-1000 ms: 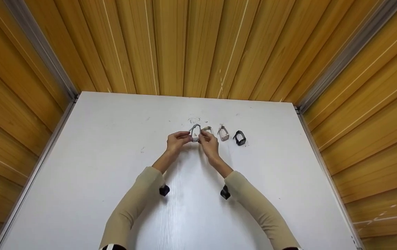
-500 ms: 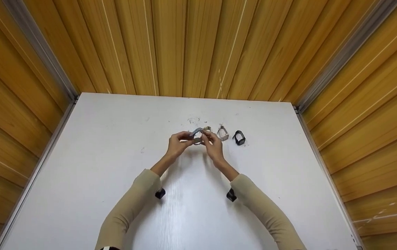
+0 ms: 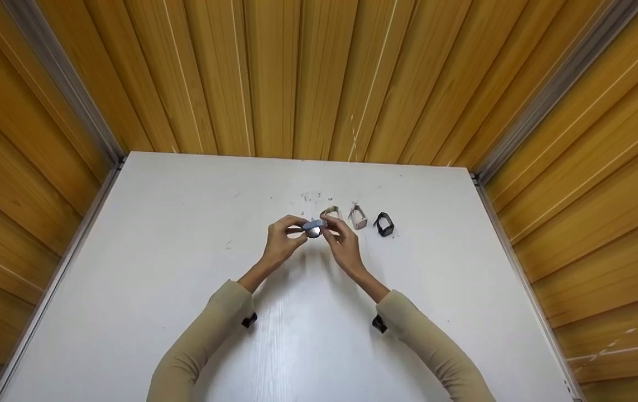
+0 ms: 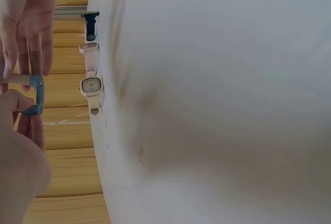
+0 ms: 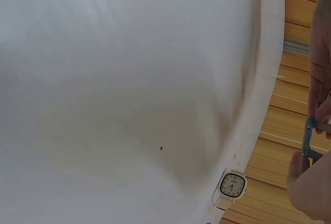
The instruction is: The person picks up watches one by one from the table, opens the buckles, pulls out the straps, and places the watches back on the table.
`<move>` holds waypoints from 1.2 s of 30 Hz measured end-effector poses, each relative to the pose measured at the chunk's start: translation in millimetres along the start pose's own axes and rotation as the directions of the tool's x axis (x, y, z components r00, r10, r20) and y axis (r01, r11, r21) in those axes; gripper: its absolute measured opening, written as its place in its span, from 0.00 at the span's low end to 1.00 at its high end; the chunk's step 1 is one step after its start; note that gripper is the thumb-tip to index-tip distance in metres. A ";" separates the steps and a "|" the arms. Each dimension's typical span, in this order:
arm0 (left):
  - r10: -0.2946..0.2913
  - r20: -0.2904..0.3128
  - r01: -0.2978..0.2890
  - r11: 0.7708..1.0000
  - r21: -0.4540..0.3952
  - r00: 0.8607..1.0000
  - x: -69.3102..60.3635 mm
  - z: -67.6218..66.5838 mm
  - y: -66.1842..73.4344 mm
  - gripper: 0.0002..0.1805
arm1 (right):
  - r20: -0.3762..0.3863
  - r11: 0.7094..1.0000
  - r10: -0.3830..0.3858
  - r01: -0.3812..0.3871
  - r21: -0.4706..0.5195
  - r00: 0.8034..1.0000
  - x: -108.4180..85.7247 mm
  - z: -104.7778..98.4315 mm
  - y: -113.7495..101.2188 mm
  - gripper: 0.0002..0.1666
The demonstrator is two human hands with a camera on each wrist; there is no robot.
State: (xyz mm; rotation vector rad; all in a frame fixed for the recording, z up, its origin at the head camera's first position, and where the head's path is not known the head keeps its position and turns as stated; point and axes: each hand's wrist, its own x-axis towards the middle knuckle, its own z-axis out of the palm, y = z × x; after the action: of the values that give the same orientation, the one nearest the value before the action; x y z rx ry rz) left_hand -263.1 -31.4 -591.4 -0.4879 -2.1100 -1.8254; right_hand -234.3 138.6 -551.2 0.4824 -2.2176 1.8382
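Both hands hold a blue-strapped wristwatch (image 3: pixel 314 224) above the white table, its shiny round underside toward the head camera. My left hand (image 3: pixel 284 240) pinches its left side between thumb and fingers. On the right side, my right hand (image 3: pixel 345 245) grips it the same way. In the left wrist view the blue watch (image 4: pixel 38 97) is partly cut off by fingers. Just beyond the right fingertips a cream watch (image 3: pixel 331 211) stands on the table; its square dial (image 5: pixel 232 184) shows in the right wrist view. Farther right are a pink watch (image 3: pixel 359 218) and a black watch (image 3: pixel 384 224).
The white table (image 3: pixel 185 268) carries small dark specks and scuff marks (image 3: pixel 311 196) behind the hands. Yellow wood-look panels (image 3: pixel 274 78) with grey metal corner posts (image 3: pixel 73 84) enclose the back and sides.
The blue watch has been turned over, from an upright loop to its underside facing the head camera. Both hands have drawn slightly nearer the body, with the forearms spreading apart.
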 end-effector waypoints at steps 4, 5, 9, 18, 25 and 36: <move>0.037 0.014 -0.036 0.999 -0.030 0.999 2.1 -2.3 -0.1 0.13 | 0.018 0.997 -0.081 0.081 -0.003 0.997 -0.1 -3.0 1.3 0.18; 0.040 0.016 -0.039 0.999 -0.037 0.999 3.0 -2.7 -0.4 0.14 | 0.021 0.995 -0.098 0.098 -0.005 0.995 0.3 -3.6 1.9 0.18; 0.062 0.022 -0.061 0.997 -0.046 0.998 2.6 -4.7 -3.9 0.13 | 0.015 0.990 -0.144 0.144 -0.002 0.989 -0.6 -3.5 4.0 0.18; 0.098 0.038 -0.099 0.995 0.007 0.994 -3.3 -6.1 -8.8 0.14 | 0.045 0.983 -0.181 0.181 -0.002 0.983 -4.7 -5.1 5.5 0.16; 0.029 0.093 -0.032 0.999 0.028 0.995 -3.8 -5.2 -6.9 0.14 | 0.040 0.983 -0.178 0.179 -0.033 0.983 -5.1 -9.5 3.9 0.15; 0.029 0.118 -0.035 0.998 0.052 0.993 -7.8 -6.1 33.2 0.15 | 0.048 0.991 -0.118 0.120 -0.063 0.992 -3.9 -7.6 17.2 0.14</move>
State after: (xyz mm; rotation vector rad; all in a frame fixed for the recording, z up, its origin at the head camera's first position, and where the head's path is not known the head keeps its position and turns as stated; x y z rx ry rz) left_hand -241.3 -33.5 -564.5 -0.6264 -2.2086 -1.7567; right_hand -237.6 149.3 -566.8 0.6337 -2.2181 1.7048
